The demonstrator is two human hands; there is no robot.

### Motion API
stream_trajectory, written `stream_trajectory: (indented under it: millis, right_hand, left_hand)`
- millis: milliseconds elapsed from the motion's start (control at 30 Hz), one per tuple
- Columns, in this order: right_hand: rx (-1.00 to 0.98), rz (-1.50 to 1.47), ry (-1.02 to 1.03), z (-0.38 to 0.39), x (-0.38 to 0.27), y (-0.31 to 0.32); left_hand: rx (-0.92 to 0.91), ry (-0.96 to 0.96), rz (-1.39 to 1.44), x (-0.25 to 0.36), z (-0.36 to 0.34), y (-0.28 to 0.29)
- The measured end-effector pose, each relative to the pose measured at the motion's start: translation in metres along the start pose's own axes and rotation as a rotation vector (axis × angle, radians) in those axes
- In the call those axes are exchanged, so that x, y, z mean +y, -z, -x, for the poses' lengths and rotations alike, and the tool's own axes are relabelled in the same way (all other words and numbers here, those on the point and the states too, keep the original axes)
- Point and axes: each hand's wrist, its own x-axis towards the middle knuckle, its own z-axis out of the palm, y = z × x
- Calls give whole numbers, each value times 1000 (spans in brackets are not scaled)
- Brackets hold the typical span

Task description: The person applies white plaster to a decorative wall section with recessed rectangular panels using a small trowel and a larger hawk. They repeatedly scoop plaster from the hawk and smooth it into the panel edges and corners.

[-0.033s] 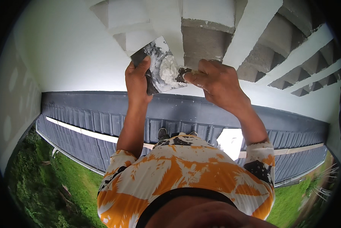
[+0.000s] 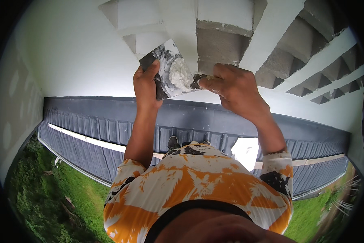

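My left hand (image 2: 146, 83) is closed on a flat dark plate (image 2: 159, 88) tilted in front of the wall, its thumb lying over the near face. White streaks cover the plate, and a thick lump of white putty (image 2: 179, 73) sits toward its right side. In my right hand (image 2: 236, 87) is a small putty knife (image 2: 195, 81), gripped by its handle. Its dark, smeared blade points left and meets the plate's right edge beside the putty. The fingers partly hide the handle.
Ahead rises a white wall (image 2: 76, 60) with recessed grey concrete blocks (image 2: 220, 44) at upper right. Below is a dark ribbed roof (image 2: 88, 131), where my shoes (image 2: 173, 140) show. A wooden batten (image 2: 86, 139) crosses it. Grass (image 2: 78, 190) lies beyond the roof edge.
The putty lump looks slightly flatter and smoother. My right hand and the putty knife have shifted a little to the right. My left hand stays nearly still.
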Motion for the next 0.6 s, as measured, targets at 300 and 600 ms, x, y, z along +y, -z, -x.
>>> stream_trajectory:
  millis: [300, 600]
  right_hand:
    - [564, -955, -769, -28, 8, -39]
    - [1170, 535, -564, -131, 74, -61]
  left_hand:
    - [64, 50, 232, 32, -37, 94]
    - [152, 160, 177, 28, -49, 199]
